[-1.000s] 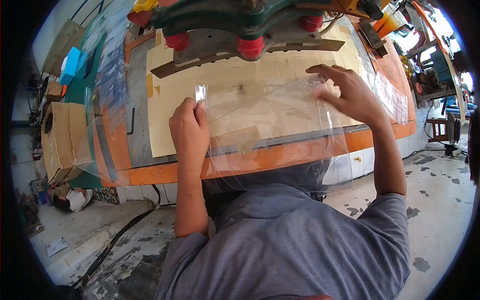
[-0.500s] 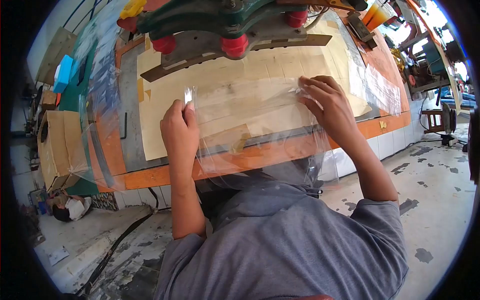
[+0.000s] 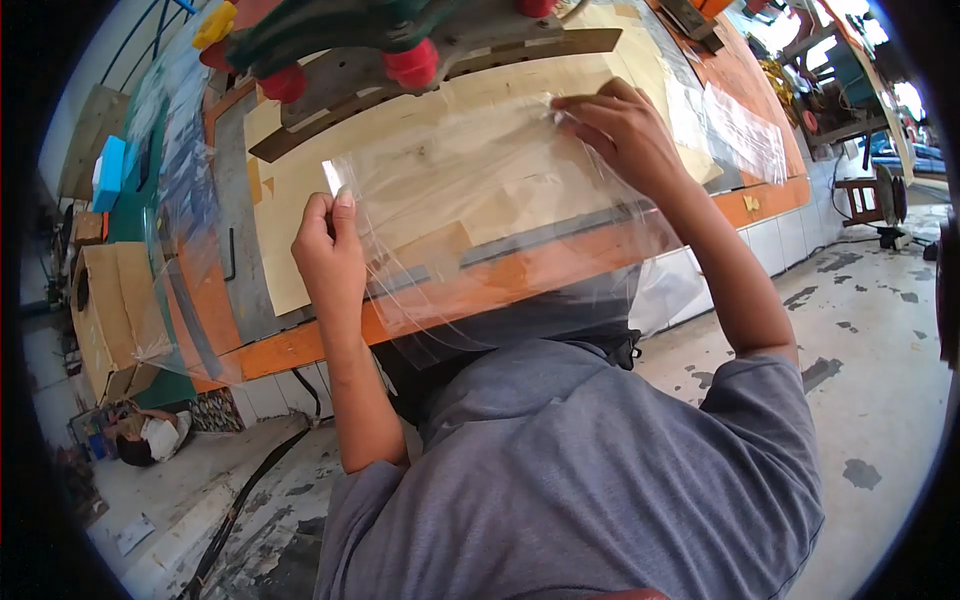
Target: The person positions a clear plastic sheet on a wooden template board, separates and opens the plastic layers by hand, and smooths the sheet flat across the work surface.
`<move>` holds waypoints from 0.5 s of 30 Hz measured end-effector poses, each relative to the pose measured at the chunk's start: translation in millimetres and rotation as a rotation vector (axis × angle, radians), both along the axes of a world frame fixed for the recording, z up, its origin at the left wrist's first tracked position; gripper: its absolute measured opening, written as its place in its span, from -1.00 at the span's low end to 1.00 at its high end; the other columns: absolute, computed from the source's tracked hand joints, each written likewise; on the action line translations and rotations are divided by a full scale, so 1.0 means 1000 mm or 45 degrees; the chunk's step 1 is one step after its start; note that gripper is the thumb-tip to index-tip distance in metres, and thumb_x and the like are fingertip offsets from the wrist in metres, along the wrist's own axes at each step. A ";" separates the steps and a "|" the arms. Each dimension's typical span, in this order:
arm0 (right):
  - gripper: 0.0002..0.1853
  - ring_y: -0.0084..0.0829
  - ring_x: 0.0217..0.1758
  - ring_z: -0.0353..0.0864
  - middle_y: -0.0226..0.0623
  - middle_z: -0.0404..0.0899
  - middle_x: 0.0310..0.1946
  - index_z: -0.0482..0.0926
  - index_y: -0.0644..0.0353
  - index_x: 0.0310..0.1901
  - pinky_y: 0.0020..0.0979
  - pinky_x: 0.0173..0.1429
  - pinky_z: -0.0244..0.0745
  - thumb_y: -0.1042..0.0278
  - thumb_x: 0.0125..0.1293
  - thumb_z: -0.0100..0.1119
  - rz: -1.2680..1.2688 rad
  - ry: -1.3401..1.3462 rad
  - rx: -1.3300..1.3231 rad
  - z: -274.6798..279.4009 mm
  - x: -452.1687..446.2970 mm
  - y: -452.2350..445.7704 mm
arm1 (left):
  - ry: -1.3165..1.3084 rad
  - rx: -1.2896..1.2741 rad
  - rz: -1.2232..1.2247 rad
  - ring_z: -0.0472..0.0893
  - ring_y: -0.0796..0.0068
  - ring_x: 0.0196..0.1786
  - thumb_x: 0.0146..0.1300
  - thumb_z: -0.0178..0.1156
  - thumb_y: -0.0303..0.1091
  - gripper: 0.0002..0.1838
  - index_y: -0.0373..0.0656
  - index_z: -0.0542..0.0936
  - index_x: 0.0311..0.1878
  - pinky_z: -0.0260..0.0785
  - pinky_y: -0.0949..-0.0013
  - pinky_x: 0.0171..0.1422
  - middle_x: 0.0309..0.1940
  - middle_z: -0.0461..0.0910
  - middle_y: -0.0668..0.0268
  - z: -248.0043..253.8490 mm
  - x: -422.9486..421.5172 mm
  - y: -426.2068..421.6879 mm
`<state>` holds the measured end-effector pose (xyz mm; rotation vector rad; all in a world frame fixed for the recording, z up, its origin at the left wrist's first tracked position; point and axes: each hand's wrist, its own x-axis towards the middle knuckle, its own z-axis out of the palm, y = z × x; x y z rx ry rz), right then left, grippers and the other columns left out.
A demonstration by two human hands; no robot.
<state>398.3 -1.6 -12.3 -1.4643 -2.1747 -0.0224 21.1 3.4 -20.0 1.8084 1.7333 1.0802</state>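
A clear plastic sheet [image 3: 500,215], perhaps several layers, stretches between my hands and hangs past the table's front edge. Its left edge is pinched by my left hand [image 3: 332,245], thumb against fingers. At the upper right corner, my right hand [image 3: 625,135] closes thumb and fingertips on the plastic. Beneath the sheet lies tan card [image 3: 285,230] patched with brown tape. Beyond my hands stands a green press [image 3: 340,35] with red knobs [image 3: 410,65] and a long dark metal bar [image 3: 540,52] low over the card.
Clear plastic [image 3: 745,135] lies at the table's right. More film [image 3: 180,190] covers the left side, near a hex key [image 3: 232,253]. A cardboard box [image 3: 115,310] and a blue box [image 3: 108,175] stand at left. Another person [image 3: 160,435] is low at the far left.
My right hand has moved up and left with its corner of the plastic, and my left hand slightly left. The sheet now slants up to the right. The view has shifted a little.
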 end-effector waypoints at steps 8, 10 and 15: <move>-0.68 -0.04 0.00 0.80 -0.33 0.84 0.09 0.81 -0.12 0.19 -0.04 0.10 0.68 0.07 0.52 0.30 0.030 -0.049 -0.166 -0.005 0.019 0.036 | 0.008 -0.284 -0.164 0.42 0.55 -0.45 0.57 0.32 -0.20 -0.60 -0.32 0.55 -0.34 0.34 0.35 -0.26 -0.56 0.51 0.29 0.016 -0.015 0.012; -0.69 -0.04 0.00 0.80 -0.33 0.83 0.10 0.81 -0.14 0.19 -0.05 0.11 0.68 0.07 0.53 0.29 0.014 -0.067 -0.180 0.000 0.019 0.039 | 0.053 -0.275 -0.166 0.43 0.54 -0.45 0.56 0.33 -0.19 -0.60 -0.33 0.56 -0.33 0.35 0.35 -0.26 -0.56 0.53 0.28 0.014 -0.016 0.018; -0.69 -0.02 0.00 0.80 -0.28 0.83 0.08 0.81 -0.16 0.20 -0.05 0.14 0.68 0.05 0.55 0.27 0.020 -0.041 -0.158 -0.008 0.018 0.043 | 0.073 -0.263 -0.158 0.50 0.53 -0.46 0.52 0.36 -0.17 -0.59 -0.35 0.61 -0.33 0.40 0.32 -0.25 -0.56 0.60 0.24 0.008 -0.022 0.030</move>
